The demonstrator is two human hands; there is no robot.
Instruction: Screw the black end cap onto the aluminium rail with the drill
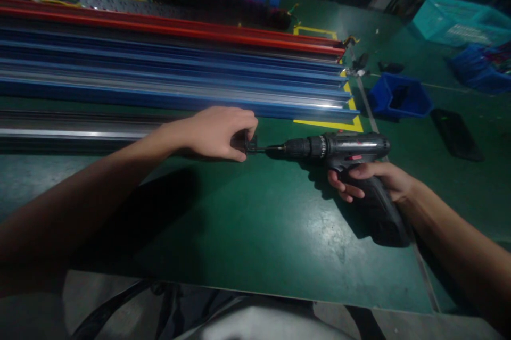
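My right hand [371, 180] is wrapped round the grip of a black cordless drill [355, 146], which lies level and points left. Its long thin bit [263, 149] reaches a small black end piece [251, 144] at the end of a dark metal profile [88, 131]. Over that end my left hand [223, 132] is closed, thumb on the near side and fingers on the far side. The palm hides most of the joint, and whether a screw sits at the bit's tip I cannot tell.
Behind the hands lie several blue profiles [199, 79] and a red one [179, 26]. A blue bin [399, 96], a dark flat object [457, 134] and a teal crate [459, 21] are to the right. Wires and a power strip [120, 3] are at the back left.
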